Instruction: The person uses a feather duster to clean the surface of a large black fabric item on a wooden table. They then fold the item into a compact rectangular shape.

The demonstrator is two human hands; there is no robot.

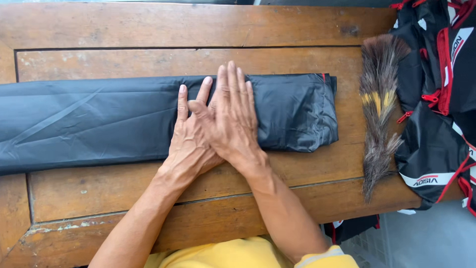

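- Left hand [191, 141] and right hand [233, 119] overlap, flat, grip wide, pressing black fabric [114, 121].
- Right end [302, 111] folded; left length lies unfolded on table [148, 30].

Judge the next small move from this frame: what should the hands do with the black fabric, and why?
Probably slide both hands toward the person's left along the strip. The right hand overlaps the left hand, both flat on the folded black fabric. Its end toward the feather brush is already doubled over, while the long part to the left still shows creases across the wooden table.
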